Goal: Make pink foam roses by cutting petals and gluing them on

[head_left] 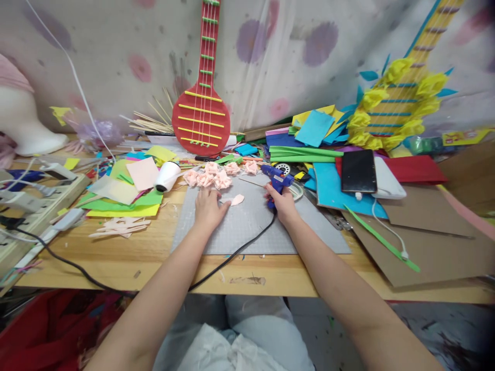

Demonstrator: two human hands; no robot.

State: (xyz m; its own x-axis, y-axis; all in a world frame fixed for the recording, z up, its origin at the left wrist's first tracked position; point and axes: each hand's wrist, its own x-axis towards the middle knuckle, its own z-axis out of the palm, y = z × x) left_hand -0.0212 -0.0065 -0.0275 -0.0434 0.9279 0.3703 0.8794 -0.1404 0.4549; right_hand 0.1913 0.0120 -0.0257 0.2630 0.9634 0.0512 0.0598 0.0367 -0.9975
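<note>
My right hand (pixel 285 203) is wrapped round a blue hot glue gun (pixel 277 180) over the grey cutting mat (pixel 255 237). A thin stick (pixel 251 182) reaches leftward from near that hand; I cannot tell whether the fingers hold it. My left hand (pixel 209 210) lies on the mat's left part, its thumb stretched out to the right. By the thumb tip is a small pale pink petal (pixel 237 200), and whether they touch is unclear. Just beyond my left fingers sit several pink paper flowers (pixel 207 176). The fingertips partly blend with these flowers.
A red paper lute (pixel 201 121) stands behind the mat, and a yellow one with flowers (pixel 394 111) at right. The black cord (pixel 240 250) crosses the mat. Coloured paper (pixel 124 203), a white cylinder (pixel 167 176), a power strip (pixel 38 221), a phone (pixel 359 171) and cardboard (pixel 421 242) surround it.
</note>
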